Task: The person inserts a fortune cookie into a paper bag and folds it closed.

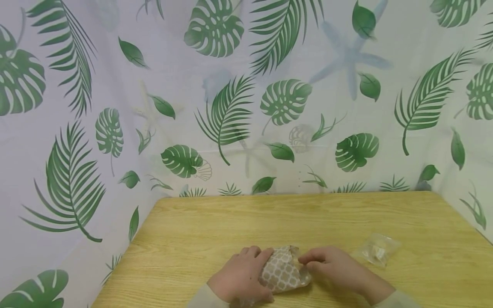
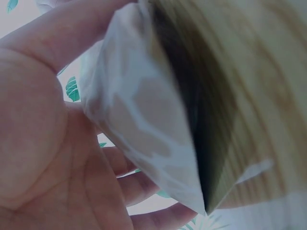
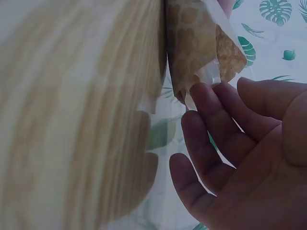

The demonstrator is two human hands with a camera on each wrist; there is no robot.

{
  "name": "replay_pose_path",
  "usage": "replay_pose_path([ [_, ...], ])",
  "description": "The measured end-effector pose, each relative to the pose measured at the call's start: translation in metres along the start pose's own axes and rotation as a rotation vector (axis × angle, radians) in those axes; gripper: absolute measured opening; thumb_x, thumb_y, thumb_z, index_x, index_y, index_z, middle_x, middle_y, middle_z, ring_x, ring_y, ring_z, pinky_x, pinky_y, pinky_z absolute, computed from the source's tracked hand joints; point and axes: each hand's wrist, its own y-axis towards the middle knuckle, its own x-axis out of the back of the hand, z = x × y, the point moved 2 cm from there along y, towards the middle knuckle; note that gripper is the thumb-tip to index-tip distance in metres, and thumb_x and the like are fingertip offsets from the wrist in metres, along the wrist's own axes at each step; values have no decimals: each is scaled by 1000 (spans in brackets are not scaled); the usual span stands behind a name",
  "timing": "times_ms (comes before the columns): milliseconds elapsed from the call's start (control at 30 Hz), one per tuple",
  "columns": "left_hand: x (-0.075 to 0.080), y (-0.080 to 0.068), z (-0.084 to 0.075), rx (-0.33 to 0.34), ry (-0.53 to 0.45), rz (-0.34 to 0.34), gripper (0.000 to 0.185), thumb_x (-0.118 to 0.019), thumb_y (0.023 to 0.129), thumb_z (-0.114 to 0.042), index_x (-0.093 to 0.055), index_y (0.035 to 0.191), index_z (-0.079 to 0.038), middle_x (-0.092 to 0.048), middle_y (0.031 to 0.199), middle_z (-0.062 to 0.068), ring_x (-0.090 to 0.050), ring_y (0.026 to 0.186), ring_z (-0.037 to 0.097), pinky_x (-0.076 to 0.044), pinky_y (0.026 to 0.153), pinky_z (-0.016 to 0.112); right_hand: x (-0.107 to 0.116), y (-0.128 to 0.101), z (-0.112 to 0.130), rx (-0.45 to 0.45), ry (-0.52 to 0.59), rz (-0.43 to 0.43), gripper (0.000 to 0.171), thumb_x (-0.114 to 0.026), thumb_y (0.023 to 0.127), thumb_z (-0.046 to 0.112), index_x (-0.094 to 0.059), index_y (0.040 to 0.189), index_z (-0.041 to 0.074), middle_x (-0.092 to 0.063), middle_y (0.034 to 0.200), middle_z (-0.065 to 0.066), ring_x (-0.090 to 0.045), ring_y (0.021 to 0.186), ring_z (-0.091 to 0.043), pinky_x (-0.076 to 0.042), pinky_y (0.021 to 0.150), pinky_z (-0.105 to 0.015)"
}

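Both hands, left hand (image 1: 240, 273) and right hand (image 1: 333, 265), grip the patterned pouch (image 1: 283, 270) on the tabletop (image 1: 308, 218), seemingly early in handling it, the clear packet (image 1: 377, 249) untouched.

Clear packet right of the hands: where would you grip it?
Probably pinch the clear packet by its flat near-left edge, coming from the right hand side: it lies flat and alone on the table, contents bulging in the middle.

Left grip (image 1: 242, 276) curled — right grip (image 1: 331, 265) pinching, fingers bent.
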Motion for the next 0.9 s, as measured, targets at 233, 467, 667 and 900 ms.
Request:
replay_pose_path([
  [233, -1, 0, -1, -9, 7, -2, 104, -83, 72, -63, -34, 158, -30, -49, 137, -4, -48, 121, 16, -46, 100, 44, 0, -1, -1, 8, 8, -2, 26, -61, 102, 28, -73, 121, 14, -70, 119, -1, -61, 116, -34, -50, 94, -58],
  [467, 0, 0, -2, -12, 16, -10, 104, -83, 72, -63, -35, 158, -30, -49, 137, -4, -48, 121, 16, -46, 100, 44, 1, -1, -3, 3, -5, -12, 25, -62, 102, 24, -72, 120, 10, -69, 120, -6, -62, 114, -36, -51, 93, -58],
  [667, 1, -1, -2, -20, 33, -23, 104, -83, 72, -63, -36, 158, -27, -50, 137, -3, -48, 122, 16, -47, 99, 44, -2, -1, -4, 11, 11, 25, 26, -61, 102, 24, -71, 122, 10, -68, 114, -1, -63, 108, -28, -56, 86, -44],
  [900, 0, -1, -1, -16, 27, -15, 105, -83, 72, -64, -35, 158, -29, -49, 137, -4, -48, 122, 16, -46, 100, 44, -3, 2, -3, 1, 15, 41, 25, -61, 102, 26, -73, 121, 14, -68, 115, 1, -62, 109, -27, -54, 85, -36],
])
